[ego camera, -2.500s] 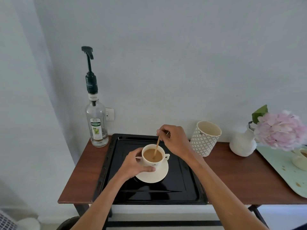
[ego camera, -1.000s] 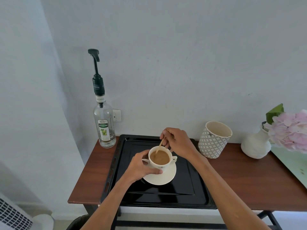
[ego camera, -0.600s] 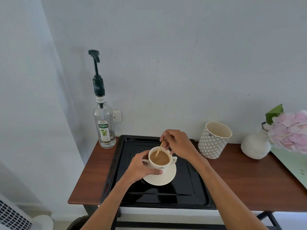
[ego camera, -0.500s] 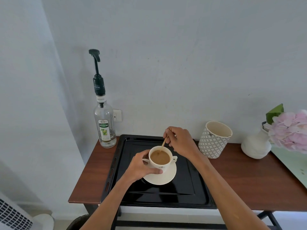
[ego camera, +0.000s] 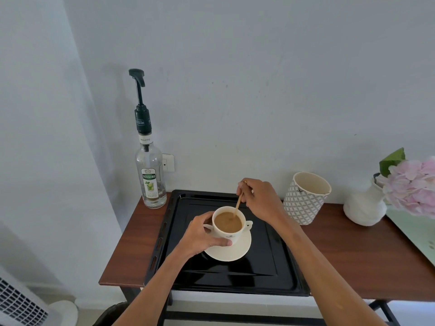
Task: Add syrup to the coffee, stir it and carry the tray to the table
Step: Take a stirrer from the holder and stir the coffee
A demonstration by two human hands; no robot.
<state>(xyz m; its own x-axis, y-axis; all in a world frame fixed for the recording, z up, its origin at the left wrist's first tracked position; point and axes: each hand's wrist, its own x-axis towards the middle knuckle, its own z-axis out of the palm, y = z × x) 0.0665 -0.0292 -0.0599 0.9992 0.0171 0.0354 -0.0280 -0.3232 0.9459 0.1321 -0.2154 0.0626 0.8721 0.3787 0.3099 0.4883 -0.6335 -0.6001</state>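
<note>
A white cup full of milky coffee stands on a white saucer in the middle of a black tray. My left hand wraps the cup's left side, thumb along its front. My right hand, just behind the cup, pinches a thin wooden stir stick whose lower end dips into the coffee. A clear syrup bottle with a tall dark pump stands at the table's back left corner, apart from both hands.
The tray lies on a narrow brown wooden table against a pale wall. A patterned paper cup stands right of the tray. Further right are a white vase with pink flowers and a pale green tray. A white appliance sits low left.
The stick has circled within the cup, its tip shifting between the left, back and right of the coffee. My left hand has stayed on the cup.
</note>
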